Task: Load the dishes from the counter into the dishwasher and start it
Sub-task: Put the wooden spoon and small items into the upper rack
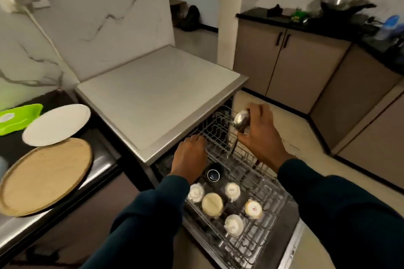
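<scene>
Marble-veined walls back a matte grey dishwasher top (159, 94) at frame centre; below it the wire rack (251, 183) is pulled out, upturned cups (212, 204) seated lower centre. Right hand (260, 135) curls round a polished steel ladle (240, 121), bowl up, handle down among the tines. Left hand (191, 157) rests on the rack edge, finger position unclear. Advice: lay the ladle flat between tines. White plate (56, 124) and round wooden board (43, 177) remain on the counter, left.
</scene>
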